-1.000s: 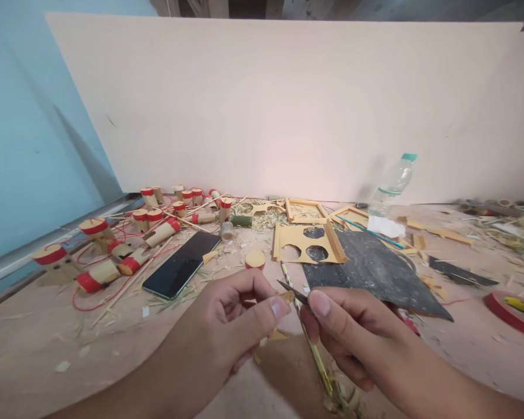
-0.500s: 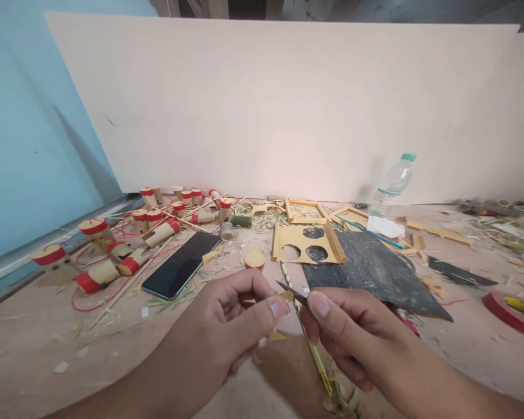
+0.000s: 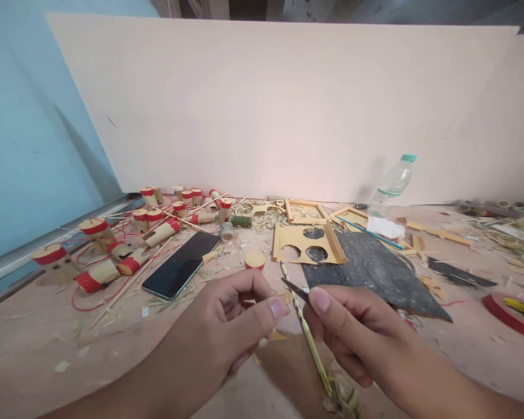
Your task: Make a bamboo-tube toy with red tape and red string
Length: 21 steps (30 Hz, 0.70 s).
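Low in the middle of the head view, my left hand (image 3: 231,326) pinches a small tan piece of card (image 3: 285,297) between thumb and forefinger. My right hand (image 3: 353,329) grips a slim dark pointed blade (image 3: 295,288). Its tip points left, just above the card piece, and its handle is hidden in my fingers. A yellow patterned pencil (image 3: 310,340) lies on the table under and between my hands. Beyond them sits a short round bamboo piece with a red band (image 3: 255,259). Behind that lies a folded card tray with round holes (image 3: 299,235).
Several red-banded bamboo tubes (image 3: 96,274) with red cords crowd the left, near a black phone (image 3: 181,265). At right are a dark sheet (image 3: 367,267), a leaning plastic bottle (image 3: 390,186) and a red tape roll (image 3: 506,314). Shavings litter the table.
The dark blade has shifted slightly right and up, its tip drawing back from over the card piece. My left hand stays nearly still, keeping its pinch.
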{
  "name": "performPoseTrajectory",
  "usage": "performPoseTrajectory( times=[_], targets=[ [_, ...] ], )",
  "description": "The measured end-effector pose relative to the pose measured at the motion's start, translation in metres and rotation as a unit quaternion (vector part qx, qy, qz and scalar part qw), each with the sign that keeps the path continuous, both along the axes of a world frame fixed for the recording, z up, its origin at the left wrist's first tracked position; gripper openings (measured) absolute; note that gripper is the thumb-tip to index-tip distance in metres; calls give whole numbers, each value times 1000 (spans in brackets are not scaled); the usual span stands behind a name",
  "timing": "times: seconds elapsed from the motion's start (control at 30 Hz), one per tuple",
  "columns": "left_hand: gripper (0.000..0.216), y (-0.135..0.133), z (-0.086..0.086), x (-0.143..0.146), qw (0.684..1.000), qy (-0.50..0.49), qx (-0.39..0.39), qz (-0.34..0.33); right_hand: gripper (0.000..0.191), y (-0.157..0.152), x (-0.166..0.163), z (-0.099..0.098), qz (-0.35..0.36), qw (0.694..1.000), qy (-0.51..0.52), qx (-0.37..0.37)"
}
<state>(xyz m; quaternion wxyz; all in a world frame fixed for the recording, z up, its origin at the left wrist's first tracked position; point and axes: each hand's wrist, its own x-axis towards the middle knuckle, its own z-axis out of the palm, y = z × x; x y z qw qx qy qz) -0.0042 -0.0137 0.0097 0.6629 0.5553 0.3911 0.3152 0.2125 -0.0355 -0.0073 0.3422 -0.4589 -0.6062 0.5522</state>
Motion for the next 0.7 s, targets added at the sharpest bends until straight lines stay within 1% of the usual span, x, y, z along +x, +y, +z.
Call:
performPoseTrajectory(
  times=[0.13,0.27,0.37,0.43,0.57,0.7],
  targets=[
    [29,0,-2,0,999,24,46,-5,59,1,-1,3,-19,1000,11,6],
    [30,2,-7,0,993,64,101,-17,45,2,-6,9,-24,999,-10,23],
    [26,3,-11,-1,989,95,113,-15,32,2,-7,9,-23,999,-31,14],
    [24,2,-11,-2,988,103,117,-7,28,2,-6,8,-18,999,-45,10],
    [23,2,-7,-2,990,89,111,3,28,2,-5,8,-11,999,-39,10],
    [23,3,-6,-1,987,105,118,1,27,2,-6,8,-19,999,-36,4]
  ],
)
